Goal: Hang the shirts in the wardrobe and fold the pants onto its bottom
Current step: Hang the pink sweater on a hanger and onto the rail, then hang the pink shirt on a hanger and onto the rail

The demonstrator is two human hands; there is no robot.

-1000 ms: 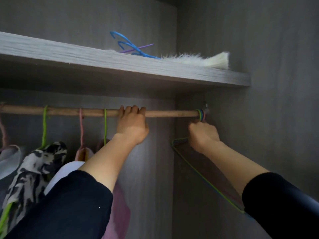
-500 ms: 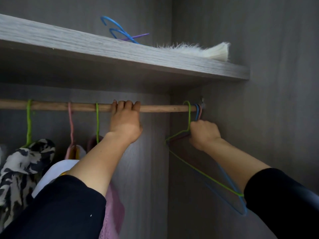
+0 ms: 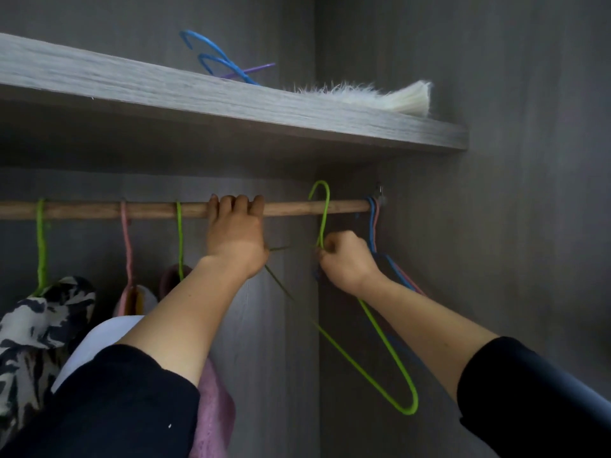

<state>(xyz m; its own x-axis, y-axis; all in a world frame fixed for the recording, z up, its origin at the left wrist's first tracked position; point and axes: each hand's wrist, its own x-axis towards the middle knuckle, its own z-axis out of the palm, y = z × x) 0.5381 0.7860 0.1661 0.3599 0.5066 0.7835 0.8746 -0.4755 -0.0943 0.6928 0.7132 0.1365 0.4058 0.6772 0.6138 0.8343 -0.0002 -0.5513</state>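
Observation:
Inside the wardrobe a wooden rail [image 3: 99,209] runs left to right. My left hand [image 3: 236,233] grips the rail near its middle, fingers curled over the top. My right hand [image 3: 345,261] grips the neck of an empty green hanger [image 3: 386,352]; its hook stands raised above the rail. Blue and pink empty hangers [image 3: 373,226] hang at the rail's right end. At the left hang a black-and-white patterned shirt [image 3: 36,332], a white garment [image 3: 99,342] and a pink one [image 3: 215,411], partly hidden by my left sleeve.
A grey shelf [image 3: 231,104] sits just above the rail, carrying blue and purple hangers [image 3: 218,62] and a white furry item [image 3: 363,95]. The wardrobe's right side wall [image 3: 512,226] stands close beside my right arm.
My right hand has pulled the green hanger leftward away from the bunch at the rail's end and lifted its hook above the rail. My left hand stays on the rail.

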